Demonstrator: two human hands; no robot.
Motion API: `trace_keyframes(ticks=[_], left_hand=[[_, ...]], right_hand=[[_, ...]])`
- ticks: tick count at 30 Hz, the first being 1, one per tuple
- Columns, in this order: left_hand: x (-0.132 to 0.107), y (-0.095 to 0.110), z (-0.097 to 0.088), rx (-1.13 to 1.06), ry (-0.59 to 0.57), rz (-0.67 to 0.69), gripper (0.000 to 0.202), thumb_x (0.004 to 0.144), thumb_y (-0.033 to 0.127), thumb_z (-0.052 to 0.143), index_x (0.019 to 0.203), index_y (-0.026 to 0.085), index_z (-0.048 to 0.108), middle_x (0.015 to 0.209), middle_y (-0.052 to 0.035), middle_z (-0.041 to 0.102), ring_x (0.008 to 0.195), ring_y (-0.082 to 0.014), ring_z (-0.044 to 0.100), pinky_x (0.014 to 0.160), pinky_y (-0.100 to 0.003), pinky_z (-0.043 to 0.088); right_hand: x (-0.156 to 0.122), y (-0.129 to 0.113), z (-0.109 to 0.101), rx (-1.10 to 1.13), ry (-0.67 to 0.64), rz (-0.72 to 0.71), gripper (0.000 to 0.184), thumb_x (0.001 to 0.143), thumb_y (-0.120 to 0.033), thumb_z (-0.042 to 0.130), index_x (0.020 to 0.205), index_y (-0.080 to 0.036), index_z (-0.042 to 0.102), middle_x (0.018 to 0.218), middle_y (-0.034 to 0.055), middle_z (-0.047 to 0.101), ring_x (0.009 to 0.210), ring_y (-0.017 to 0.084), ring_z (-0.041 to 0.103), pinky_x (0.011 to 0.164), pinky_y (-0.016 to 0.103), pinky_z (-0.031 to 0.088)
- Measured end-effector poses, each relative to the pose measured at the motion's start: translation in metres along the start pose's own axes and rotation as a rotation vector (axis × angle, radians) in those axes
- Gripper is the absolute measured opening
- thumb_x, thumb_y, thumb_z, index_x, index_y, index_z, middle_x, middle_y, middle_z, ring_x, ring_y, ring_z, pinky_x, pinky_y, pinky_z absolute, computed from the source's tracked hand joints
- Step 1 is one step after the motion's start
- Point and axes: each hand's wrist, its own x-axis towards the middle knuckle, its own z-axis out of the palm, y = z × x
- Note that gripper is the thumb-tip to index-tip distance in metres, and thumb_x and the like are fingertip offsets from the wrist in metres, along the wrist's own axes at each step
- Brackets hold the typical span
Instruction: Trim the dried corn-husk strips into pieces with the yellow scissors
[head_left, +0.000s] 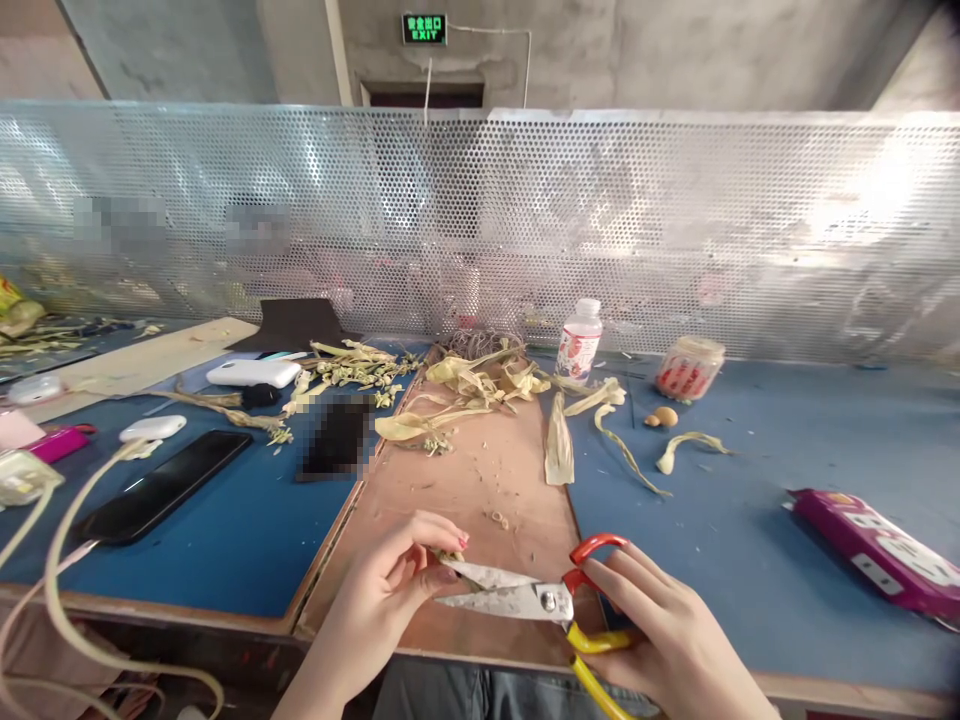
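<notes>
My right hand (652,630) grips a pair of scissors (517,600) with one red and one yellow handle. Their blades stand slightly apart, pointing left. At the blade tips, my left hand (401,575) pinches a small greenish-yellow piece of dried plant (450,556); most of it is hidden by the fingers. Both hands are above the front of a brown board (465,500). Farther back on it lie dried, pale yellow husk-like leaves (480,380), with small clippings (496,520) scattered in front.
Left are a black phone (176,485), a looping pale cable (56,560), a white device (255,373) and a heap of dried pieces (360,365). Right are a bottle (579,345), a jar (690,370) and a purple packet (877,550). A perforated metal screen (637,210) stands behind.
</notes>
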Motion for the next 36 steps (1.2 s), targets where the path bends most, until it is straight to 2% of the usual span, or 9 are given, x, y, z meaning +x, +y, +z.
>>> trace_keyframes(ticks=[6,12,15,18,22,24,28,33,36], left_hand=[[-0.002,0.001,0.0,-0.034,0.036,0.013,0.005,0.081,0.025,0.062,0.084,0.022,0.064,0.098,-0.0053,0.061,0.102,-0.0207,0.056,0.084,-0.027,0.046],[-0.003,0.008,0.006,-0.09,0.204,-0.078,0.023,0.069,0.028,0.073,0.089,0.02,0.064,0.089,-0.0057,0.066,0.093,-0.0212,0.06,0.081,-0.027,0.048],[-0.002,0.009,0.01,-0.174,0.262,-0.082,0.028,0.062,0.031,0.078,0.084,0.02,0.064,0.083,-0.0057,0.067,0.091,-0.0229,0.061,0.075,-0.028,0.05],[-0.002,0.009,0.01,-0.163,0.287,-0.05,0.029,0.061,0.033,0.079,0.082,0.019,0.065,0.082,-0.0057,0.068,0.092,-0.023,0.061,0.078,-0.029,0.049],[-0.001,0.008,0.008,-0.143,0.27,-0.006,0.026,0.063,0.033,0.077,0.083,0.019,0.065,0.087,-0.0063,0.071,0.103,-0.0251,0.061,0.098,-0.034,0.04],[-0.002,0.008,0.008,-0.157,0.246,-0.021,0.025,0.065,0.032,0.076,0.083,0.019,0.065,0.089,-0.007,0.071,0.109,-0.0265,0.058,0.102,-0.037,0.037],[-0.004,0.009,0.008,-0.168,0.234,-0.043,0.022,0.069,0.029,0.072,0.085,0.02,0.063,0.092,-0.0072,0.072,0.108,-0.0254,0.06,0.094,-0.036,0.045],[-0.005,0.009,0.009,-0.181,0.236,-0.041,0.022,0.067,0.029,0.073,0.085,0.019,0.062,0.09,-0.0079,0.072,0.106,-0.0264,0.061,0.083,-0.033,0.052],[-0.004,0.009,0.009,-0.187,0.231,-0.038,0.022,0.067,0.028,0.073,0.084,0.019,0.062,0.09,-0.0084,0.072,0.104,-0.0265,0.062,0.082,-0.033,0.053]], right_hand=[[0.001,-0.002,-0.001,-0.015,0.006,0.006,0.04,0.076,-0.027,0.062,0.112,-0.018,0.048,0.076,0.0035,0.057,0.066,0.016,0.054,0.058,0.027,0.049],[0.003,-0.002,-0.002,-0.007,0.05,-0.006,0.034,0.076,-0.03,0.064,0.105,-0.017,0.052,0.069,0.0017,0.056,0.061,0.014,0.052,0.054,0.024,0.049],[0.004,-0.002,-0.002,-0.007,0.066,-0.012,0.033,0.076,-0.032,0.064,0.104,-0.018,0.053,0.069,0.0016,0.057,0.06,0.014,0.053,0.055,0.024,0.049],[0.003,-0.002,-0.001,0.006,0.061,0.001,0.033,0.077,-0.032,0.064,0.104,-0.019,0.053,0.071,0.0017,0.058,0.062,0.014,0.054,0.056,0.023,0.049],[0.0,-0.005,0.001,-0.027,0.071,0.027,0.031,0.077,-0.027,0.061,0.105,-0.019,0.05,0.073,0.0024,0.058,0.063,0.014,0.055,0.056,0.024,0.048],[-0.001,-0.006,0.003,-0.062,0.056,0.041,0.034,0.075,-0.023,0.06,0.107,-0.018,0.048,0.076,0.0037,0.059,0.066,0.015,0.055,0.057,0.025,0.049],[-0.001,-0.008,0.005,-0.114,0.019,0.066,0.038,0.075,-0.027,0.059,0.11,-0.018,0.047,0.084,0.0064,0.06,0.074,0.017,0.058,0.061,0.028,0.051],[-0.003,-0.01,0.005,-0.106,-0.011,0.088,0.036,0.075,-0.028,0.058,0.109,-0.019,0.048,0.085,0.0065,0.061,0.075,0.017,0.059,0.061,0.028,0.051],[-0.004,-0.011,0.005,-0.102,0.005,0.092,0.036,0.075,-0.025,0.058,0.109,-0.019,0.048,0.085,0.0063,0.061,0.074,0.017,0.059,0.061,0.028,0.051]])
